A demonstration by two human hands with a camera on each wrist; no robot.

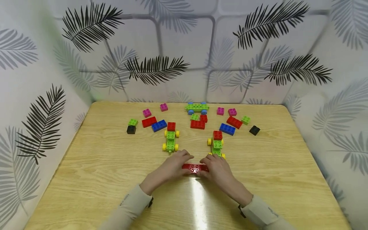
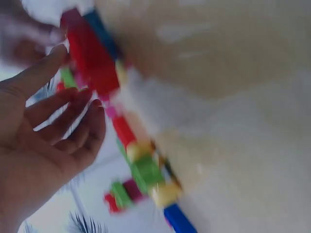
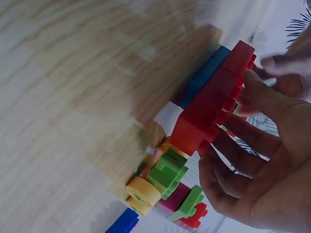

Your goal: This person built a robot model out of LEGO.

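A long red brick (image 1: 195, 167) lies low over the wooden table (image 1: 95, 179) near its front middle. My left hand (image 1: 176, 165) grips its left end and my right hand (image 1: 216, 166) grips its right end. In the left wrist view my left hand (image 2: 58, 126) has thumb and fingers at the red brick (image 2: 90, 60), which has a blue piece (image 2: 100, 30) against it. In the right wrist view the fingers of my right hand (image 3: 252, 160) press the red brick (image 3: 214, 104), with the blue piece (image 3: 206, 75) on its table side.
Two green cars with yellow wheels (image 1: 171, 140) (image 1: 217, 144) stand just beyond my hands. A flat green car with blue wheels (image 1: 197, 107) sits at the back. Loose pink, red, blue, green and black bricks (image 1: 149, 121) (image 1: 227, 129) lie around them. Walls enclose the table.
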